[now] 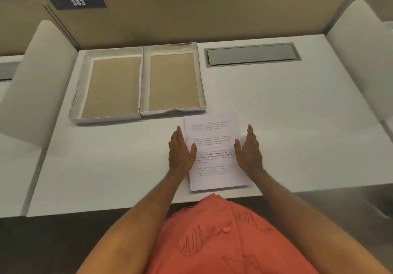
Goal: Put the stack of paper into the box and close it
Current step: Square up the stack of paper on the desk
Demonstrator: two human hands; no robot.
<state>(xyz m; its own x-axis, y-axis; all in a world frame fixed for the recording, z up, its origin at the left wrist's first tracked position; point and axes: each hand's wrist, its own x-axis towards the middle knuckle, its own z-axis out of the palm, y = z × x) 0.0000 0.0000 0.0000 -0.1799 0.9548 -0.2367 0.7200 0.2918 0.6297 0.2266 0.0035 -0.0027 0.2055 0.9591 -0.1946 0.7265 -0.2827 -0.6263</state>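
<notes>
A stack of printed white paper (213, 146) lies flat on the white desk (297, 124), near its front edge. My left hand (180, 150) stands on edge against the stack's left side, fingers straight and together. My right hand (249, 150) stands the same way against the right side. Neither hand has lifted the stack. Behind the paper, two shallow white trays with brown bottoms lie open side by side: the right one (202, 77) and the left one (84, 86). Which is the box and which the lid I cannot tell.
A grey cable hatch (252, 54) is set flush in the desk at the back right. A beige partition (212, 11) with a sign reading 383 closes the back. White side dividers (42, 77) flank the desk.
</notes>
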